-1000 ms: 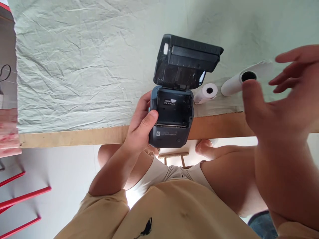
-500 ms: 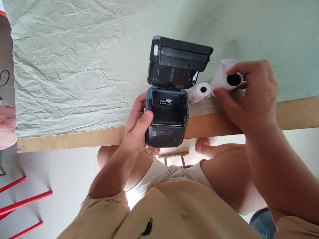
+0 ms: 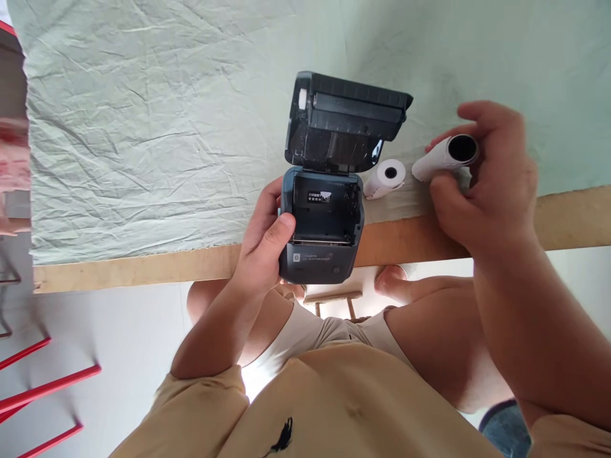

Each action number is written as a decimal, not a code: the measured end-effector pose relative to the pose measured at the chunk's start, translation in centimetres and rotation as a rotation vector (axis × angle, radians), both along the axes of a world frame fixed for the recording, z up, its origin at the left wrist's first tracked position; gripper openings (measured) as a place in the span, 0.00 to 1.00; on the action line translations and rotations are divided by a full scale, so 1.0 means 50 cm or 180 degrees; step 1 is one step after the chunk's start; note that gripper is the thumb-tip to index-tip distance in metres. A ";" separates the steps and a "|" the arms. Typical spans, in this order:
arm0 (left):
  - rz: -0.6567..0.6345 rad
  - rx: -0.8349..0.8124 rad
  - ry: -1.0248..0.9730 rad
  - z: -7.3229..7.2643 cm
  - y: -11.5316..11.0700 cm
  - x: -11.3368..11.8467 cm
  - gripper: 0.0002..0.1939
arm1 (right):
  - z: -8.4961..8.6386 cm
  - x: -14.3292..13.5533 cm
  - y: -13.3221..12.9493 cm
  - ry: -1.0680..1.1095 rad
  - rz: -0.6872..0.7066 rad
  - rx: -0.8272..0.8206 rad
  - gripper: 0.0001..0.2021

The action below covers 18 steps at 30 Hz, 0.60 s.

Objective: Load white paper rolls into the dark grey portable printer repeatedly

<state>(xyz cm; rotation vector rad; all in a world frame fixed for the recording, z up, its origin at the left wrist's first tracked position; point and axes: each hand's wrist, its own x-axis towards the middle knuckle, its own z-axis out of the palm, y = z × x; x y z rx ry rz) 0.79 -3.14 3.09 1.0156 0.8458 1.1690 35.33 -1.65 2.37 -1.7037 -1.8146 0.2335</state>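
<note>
My left hand (image 3: pixel 264 245) grips the left side of a dark portable label printer (image 3: pixel 317 262), its thumb over the front edge. The printer's lid (image 3: pixel 348 121) is swung open, and its paper bay (image 3: pixel 322 219) holds no roll. On the right, my right hand (image 3: pixel 494 181) is curled around a larger white paper roll (image 3: pixel 436 159) with a dark core. Its thumb is at the near side, one finger reaches behind the roll and another is raised off it. A smaller white paper roll (image 3: pixel 382 181) stands between the printer and the larger roll.
A wrinkled pale green cloth (image 3: pixel 157 140) covers the table, whose wooden edge (image 3: pixel 138 273) runs along the front. Red metal legs (image 3: pixel 52 388) are at lower left. Part of another person (image 3: pixel 14 156) shows blurred at the left edge. A wooden stool (image 3: pixel 334 297) is under the table.
My right hand has shifted slightly right with the larger roll; one finger has lifted off it, and the roll's loose paper flap no longer shows. The left hand and printer have hardly moved.
</note>
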 end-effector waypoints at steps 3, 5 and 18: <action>0.0037 -0.0007 0.0031 0.003 -0.001 0.000 0.28 | -0.010 -0.005 -0.001 -0.0205 -0.0069 0.0061 0.34; 0.0033 0.0005 0.0003 0.002 -0.002 0.000 0.27 | -0.016 -0.006 -0.003 -0.0123 -0.0135 0.0185 0.35; -0.0087 0.0152 -0.0083 0.000 0.010 0.004 0.25 | 0.020 -0.010 0.004 0.0311 -0.0138 0.0860 0.34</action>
